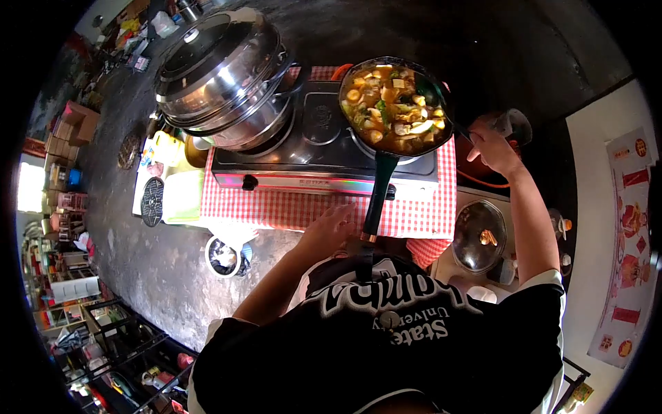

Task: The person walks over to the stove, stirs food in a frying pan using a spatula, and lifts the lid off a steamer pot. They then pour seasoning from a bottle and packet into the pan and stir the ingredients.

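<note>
A frying pan (pixel 381 186) full of stew (pixel 386 114) with tofu cubes, greens and sliced pieces sits on the right burner of a gas stove (pixel 324 165). Its long dark handle points toward my body. My right hand (pixel 491 148) is closed round the handle of a dark cooking utensil (pixel 431 90). The utensil's head rests in the stew at the pan's right side; whether it is a ladle or a spatula I cannot tell. My left hand (pixel 332 226) lies at the front edge of the checked tablecloth (pixel 276 215), fingers loosely extended, left of the pan handle and apart from it.
A large lidded steel pot (pixel 221 76) stands on the left burner. To the right, a glass lid (pixel 480 234) lies on a lower surface near a reddish container (pixel 483 172). A lined bin (pixel 224 257) is on the floor at left. A wall (pixel 593 159) bounds the right.
</note>
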`<state>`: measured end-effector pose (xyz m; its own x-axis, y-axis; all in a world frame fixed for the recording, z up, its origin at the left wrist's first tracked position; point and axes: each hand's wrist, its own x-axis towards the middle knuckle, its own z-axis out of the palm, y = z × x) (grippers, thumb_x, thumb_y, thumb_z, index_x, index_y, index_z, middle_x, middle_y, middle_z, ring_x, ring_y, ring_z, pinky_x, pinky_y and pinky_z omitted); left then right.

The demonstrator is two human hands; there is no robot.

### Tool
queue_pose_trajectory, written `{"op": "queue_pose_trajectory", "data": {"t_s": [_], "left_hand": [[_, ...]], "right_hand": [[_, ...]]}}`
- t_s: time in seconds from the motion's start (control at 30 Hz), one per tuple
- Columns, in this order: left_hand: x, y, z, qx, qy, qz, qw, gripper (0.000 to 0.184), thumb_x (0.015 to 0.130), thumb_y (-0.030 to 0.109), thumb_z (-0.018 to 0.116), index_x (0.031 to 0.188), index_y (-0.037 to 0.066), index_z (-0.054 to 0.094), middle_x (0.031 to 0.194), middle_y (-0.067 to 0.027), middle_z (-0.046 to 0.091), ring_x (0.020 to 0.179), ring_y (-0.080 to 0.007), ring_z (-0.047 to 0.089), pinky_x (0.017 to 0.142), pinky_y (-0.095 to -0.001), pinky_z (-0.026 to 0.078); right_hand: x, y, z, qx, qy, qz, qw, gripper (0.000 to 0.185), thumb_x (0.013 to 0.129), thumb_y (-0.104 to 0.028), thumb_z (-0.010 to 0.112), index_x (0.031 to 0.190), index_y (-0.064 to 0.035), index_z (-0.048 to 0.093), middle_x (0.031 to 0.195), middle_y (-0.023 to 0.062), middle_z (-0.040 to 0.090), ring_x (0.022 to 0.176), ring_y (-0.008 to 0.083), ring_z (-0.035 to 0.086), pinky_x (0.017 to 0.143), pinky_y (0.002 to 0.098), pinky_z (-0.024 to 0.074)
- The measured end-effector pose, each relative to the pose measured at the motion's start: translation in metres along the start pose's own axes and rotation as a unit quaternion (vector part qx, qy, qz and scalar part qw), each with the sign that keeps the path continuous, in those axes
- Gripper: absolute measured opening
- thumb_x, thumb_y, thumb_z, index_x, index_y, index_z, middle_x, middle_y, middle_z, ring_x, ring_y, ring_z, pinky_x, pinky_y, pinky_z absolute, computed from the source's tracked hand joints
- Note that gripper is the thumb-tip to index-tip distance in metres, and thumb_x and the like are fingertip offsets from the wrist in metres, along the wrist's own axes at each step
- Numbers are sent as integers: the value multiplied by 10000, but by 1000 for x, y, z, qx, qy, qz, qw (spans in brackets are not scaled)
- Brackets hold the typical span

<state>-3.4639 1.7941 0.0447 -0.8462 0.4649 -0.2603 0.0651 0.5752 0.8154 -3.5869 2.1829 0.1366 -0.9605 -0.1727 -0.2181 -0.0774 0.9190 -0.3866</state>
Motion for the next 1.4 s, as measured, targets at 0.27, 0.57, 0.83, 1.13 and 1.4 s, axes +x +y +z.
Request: {"op": "queue_pose_trajectory", "data": {"t_s": [0.27,0.57,0.83,1.13,1.4], "left_hand": [[-4,-4,-5,-9,24,22,999,455,891,224,507,1304,64,405,1286,-196,440,1104,-317,510,902,-399,431],[-14,-14,-16,9,54,46,997,446,896,166,510,1316,68,400,1317,-190,410,1115,-303,509,898,-385,455],[-9,-7,-9,-32,13,-5,999,425,894,181,509,1297,75,426,1295,-186,423,1035,-287,560,875,-380,460],[-9,-10,-10,-14,17,18,1000,425,903,160,501,1315,99,418,1313,-181,405,1021,-264,568,861,-374,471],[-15,-1,-9,-26,4,-8,1000,435,902,156,503,1323,107,404,1310,-183,405,1008,-263,576,859,-373,474]], "right_hand": [[22,17,24,499,-110,134,849,305,960,-257,398,1043,-16,565,672,38,551,408,38,290,344,197,223],[3,-22,-12,233,-47,97,966,321,955,-208,358,1167,-51,542,679,69,618,427,76,410,404,232,344],[14,-33,-20,46,-66,123,989,323,934,-179,377,1169,-25,536,721,112,634,616,198,613,610,318,490],[20,-16,1,-232,36,12,972,320,934,-221,347,1097,-65,574,1025,163,617,954,315,591,808,407,478],[11,0,-13,330,-74,206,918,279,950,-233,369,956,-54,582,624,21,545,377,53,312,342,195,249]]}}
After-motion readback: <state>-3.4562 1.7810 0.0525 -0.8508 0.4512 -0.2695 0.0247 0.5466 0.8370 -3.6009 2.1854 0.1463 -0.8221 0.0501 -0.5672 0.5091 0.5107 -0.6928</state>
